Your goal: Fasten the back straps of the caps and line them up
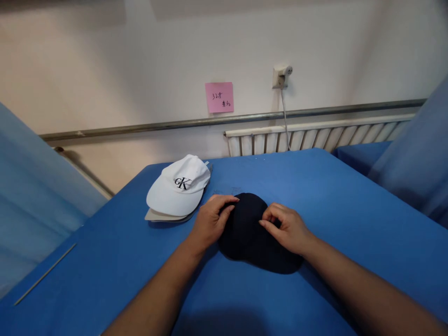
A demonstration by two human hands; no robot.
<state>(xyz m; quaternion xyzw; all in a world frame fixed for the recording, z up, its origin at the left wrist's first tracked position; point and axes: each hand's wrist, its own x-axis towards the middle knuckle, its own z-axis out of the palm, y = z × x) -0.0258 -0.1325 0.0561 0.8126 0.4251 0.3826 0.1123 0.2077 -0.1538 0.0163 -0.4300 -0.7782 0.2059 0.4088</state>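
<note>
A dark navy or black baseball cap [250,233] lies on the blue-covered table in front of me, its brim pointing toward the lower right. My left hand [214,218] pinches the left upper part of its crown between thumb and fingers. On the crown's right side, my right hand [285,227] is closed, thumb and curled forefinger at the cloth. Left of my left hand sits a white cap [184,186] with black letters on its front, stacked on at least one greyish cap [164,216] whose brim shows beneath.
The table's blue cover [133,261] runs back to a white radiator [301,137] and a metal rail [175,124]. A plugged-in cord [284,112] hangs from the wall socket [279,77]. A thin rod [45,274] lies at left; blue curtains [31,200] flank both sides.
</note>
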